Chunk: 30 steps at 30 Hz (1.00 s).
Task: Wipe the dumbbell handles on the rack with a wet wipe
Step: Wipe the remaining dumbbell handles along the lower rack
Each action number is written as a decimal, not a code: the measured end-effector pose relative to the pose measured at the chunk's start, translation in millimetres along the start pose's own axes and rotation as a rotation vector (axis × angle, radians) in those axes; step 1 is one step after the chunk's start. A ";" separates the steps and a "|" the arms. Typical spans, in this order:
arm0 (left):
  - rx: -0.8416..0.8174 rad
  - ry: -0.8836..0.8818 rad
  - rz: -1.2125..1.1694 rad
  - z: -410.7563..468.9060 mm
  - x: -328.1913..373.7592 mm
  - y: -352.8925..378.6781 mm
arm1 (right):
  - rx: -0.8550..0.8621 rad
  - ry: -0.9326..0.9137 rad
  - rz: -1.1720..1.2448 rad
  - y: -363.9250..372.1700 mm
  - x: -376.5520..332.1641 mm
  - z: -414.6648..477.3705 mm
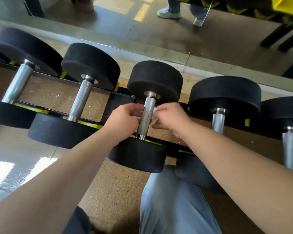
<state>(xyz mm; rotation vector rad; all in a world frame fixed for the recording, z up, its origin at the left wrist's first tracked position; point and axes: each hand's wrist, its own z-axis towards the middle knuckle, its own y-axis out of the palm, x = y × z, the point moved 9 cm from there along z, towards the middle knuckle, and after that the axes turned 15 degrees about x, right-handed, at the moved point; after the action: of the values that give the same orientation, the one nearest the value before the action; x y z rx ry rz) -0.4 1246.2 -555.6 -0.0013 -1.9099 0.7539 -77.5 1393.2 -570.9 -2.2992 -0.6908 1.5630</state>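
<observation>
Several black dumbbells with steel handles lie side by side on a black and yellow rack [90,123]. The middle dumbbell's knurled handle [147,112] sits between my two hands. A white wet wipe [154,118] runs under or behind that handle, showing at both sides. My left hand [123,120] pinches the wipe's left end, while my right hand [172,118] holds its bunched right end against the handle. The wipe's middle is hidden by the handle.
Neighbouring handles stand at the left [79,99] and right [218,119]. A floor mirror [159,31] runs behind the rack and reflects legs and shoes. My light-blue trouser leg [172,200] is below, over speckled flooring.
</observation>
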 end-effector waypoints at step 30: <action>0.053 -0.156 0.009 9.1 -7.4 -0.1 | -0.301 0.338 0.507 36.8 21.8 22.2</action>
<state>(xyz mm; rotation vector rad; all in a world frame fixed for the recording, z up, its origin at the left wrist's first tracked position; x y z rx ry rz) -4.5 1239.2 -564.1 0.0841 -2.0375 0.8306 -83.1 1372.7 -614.1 -3.0473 -0.2796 1.2501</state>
